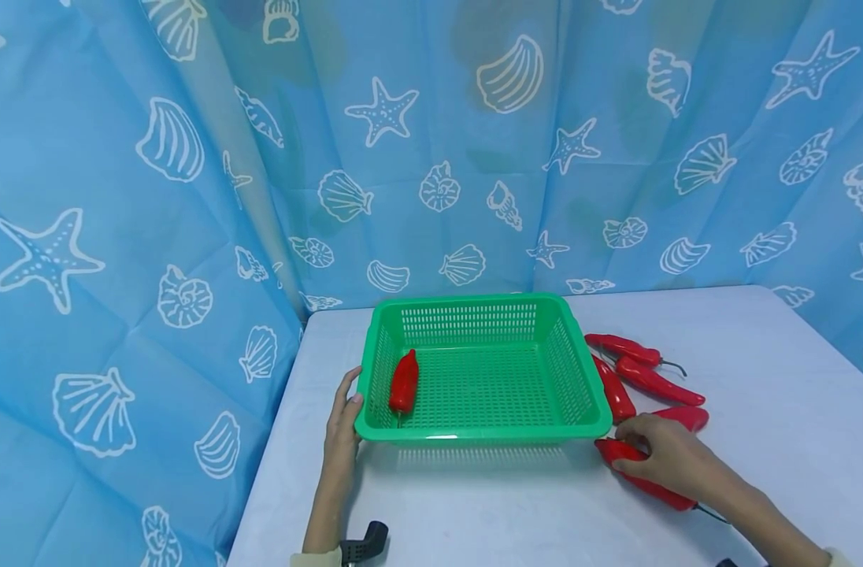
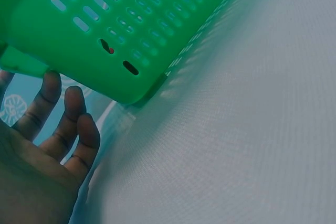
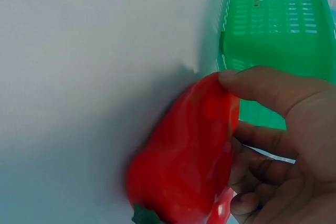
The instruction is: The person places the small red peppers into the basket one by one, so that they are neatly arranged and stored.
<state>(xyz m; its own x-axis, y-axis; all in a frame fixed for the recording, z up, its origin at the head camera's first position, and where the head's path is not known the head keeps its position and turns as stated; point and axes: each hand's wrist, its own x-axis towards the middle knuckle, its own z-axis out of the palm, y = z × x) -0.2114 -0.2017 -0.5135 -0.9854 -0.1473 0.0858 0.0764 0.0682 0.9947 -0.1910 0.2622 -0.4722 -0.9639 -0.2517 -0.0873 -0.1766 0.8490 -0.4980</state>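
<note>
A long, shiny red pepper with a green stem (image 1: 660, 490) is held at the front right corner of the basket, over the white table. Its pointed tip is turned toward the basket and its stem toward the person. Whether it is touching the table cannot be told. The pepper is pinched near its tip by the right hand (image 1: 668, 457), with the thumb on one side and the fingers on the other.

Close by, four more red peppers (image 1: 660, 383) are spread along the right side of the basket, and one of them is partly hidden by the right hand. The basket (image 1: 484, 432) is made of green plastic, shaped like a box and full of little holes. Inside it, near the left wall, one red pepper (image 1: 405, 383) is seen. The basket's left rim is touched by the left hand (image 1: 342, 425), whose fingers are spread apart and softly bent.

The table (image 1: 474, 512) is covered in white cloth. Behind it, a blue curtain (image 1: 431, 142) is covered with white shells and starfish.
</note>
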